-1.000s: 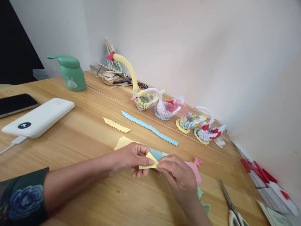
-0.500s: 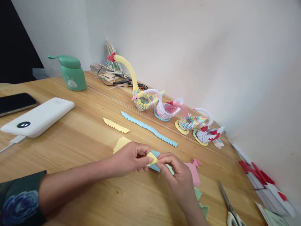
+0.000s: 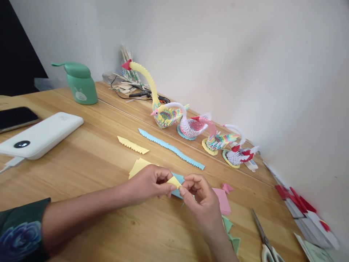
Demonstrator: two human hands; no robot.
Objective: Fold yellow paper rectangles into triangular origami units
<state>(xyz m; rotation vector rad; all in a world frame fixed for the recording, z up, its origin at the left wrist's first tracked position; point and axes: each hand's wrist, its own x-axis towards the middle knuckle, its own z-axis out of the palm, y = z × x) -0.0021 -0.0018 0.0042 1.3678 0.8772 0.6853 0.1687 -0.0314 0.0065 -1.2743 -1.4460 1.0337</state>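
Between both hands, above the wooden table, is a small folded piece of yellow paper [image 3: 173, 181]. My left hand [image 3: 152, 183] pinches its left side between thumb and fingers. My right hand [image 3: 200, 198] has its thumb and a finger closed at the paper's right corner. Behind the hands lie blue paper sheets [image 3: 177, 177], partly covered. A stack of yellow paper [image 3: 139, 166] shows beyond my left hand. Further off lie a short yellow strip of interlocked folded pieces [image 3: 133, 145] and a longer blue strip [image 3: 171, 147].
Folded-paper swans [image 3: 191, 125] stand in a row along the wall. Scissors [image 3: 263, 233] lie at the right, near pink paper [image 3: 222, 200] and green folded pieces [image 3: 230, 233]. A white power bank [image 3: 51, 133], a phone [image 3: 16, 119] and a green bottle [image 3: 81, 85] are at the left.
The yellow paper now shows a narrower, more pointed shape between the fingers. My right thumb has shifted at its corner. The whole view has moved slightly.
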